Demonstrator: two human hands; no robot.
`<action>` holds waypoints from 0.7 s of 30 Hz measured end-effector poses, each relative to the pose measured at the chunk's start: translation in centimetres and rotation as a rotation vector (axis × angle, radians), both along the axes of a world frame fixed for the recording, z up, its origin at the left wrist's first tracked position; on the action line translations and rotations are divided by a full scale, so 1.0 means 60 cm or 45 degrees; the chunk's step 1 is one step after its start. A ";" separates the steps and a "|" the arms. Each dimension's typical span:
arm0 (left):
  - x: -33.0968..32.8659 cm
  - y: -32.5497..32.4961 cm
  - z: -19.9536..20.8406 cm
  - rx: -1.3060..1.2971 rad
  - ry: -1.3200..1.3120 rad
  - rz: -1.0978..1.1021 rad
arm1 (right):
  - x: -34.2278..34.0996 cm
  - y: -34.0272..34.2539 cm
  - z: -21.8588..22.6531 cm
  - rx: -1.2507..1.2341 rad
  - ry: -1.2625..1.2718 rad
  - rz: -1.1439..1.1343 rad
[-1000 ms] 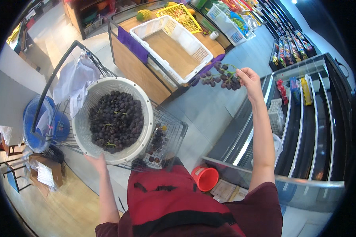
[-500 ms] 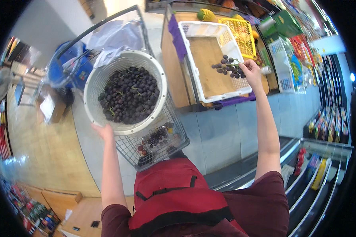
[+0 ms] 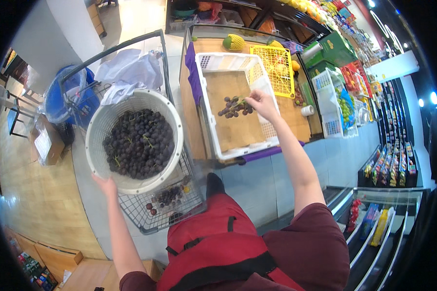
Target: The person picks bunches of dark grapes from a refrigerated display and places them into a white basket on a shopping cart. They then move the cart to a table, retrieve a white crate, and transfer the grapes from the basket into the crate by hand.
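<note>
Your right hand (image 3: 261, 103) has brought its pinched grapes (image 3: 234, 107) over the white crate (image 3: 226, 62). Your left hand (image 3: 105, 184) touches the basket (image 3: 95, 133), its grip unclear.

Grapes (image 3: 141, 150) dark purple-black, stems (image 3: 147, 141) green, basket (image 3: 95, 140) off-white, perforated, crate (image 3: 230, 61) white with lattice panels (image 3: 268, 130), tray (image 3: 277, 72) yellow grid, cloth (image 3: 193, 75) purple, apron (image 3: 204, 223) red with black band (image 3: 218, 274), sleeves (image 3: 308, 242) maroon.
</note>
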State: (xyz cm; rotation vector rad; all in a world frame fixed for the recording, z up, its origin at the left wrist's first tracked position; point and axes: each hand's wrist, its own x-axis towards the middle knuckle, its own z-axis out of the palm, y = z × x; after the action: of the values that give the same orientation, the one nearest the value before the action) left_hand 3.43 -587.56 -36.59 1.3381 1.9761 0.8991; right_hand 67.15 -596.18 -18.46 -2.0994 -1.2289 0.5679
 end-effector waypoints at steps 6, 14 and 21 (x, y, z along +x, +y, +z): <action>-0.029 -0.004 0.015 -0.144 0.100 0.014 | 0.042 0.088 0.014 -0.094 0.278 0.514; -0.046 -0.018 0.009 -0.151 0.212 0.051 | 0.111 0.252 -0.036 -0.395 0.577 0.866; -0.030 -0.028 0.015 -0.225 0.369 0.113 | 0.152 0.381 -0.133 -0.458 0.441 1.083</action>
State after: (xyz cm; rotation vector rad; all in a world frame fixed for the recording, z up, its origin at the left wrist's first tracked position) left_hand 1.62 -589.24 -35.70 1.3478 2.2912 0.5764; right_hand 76.26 -573.30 -26.44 -1.5403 -1.8787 1.5461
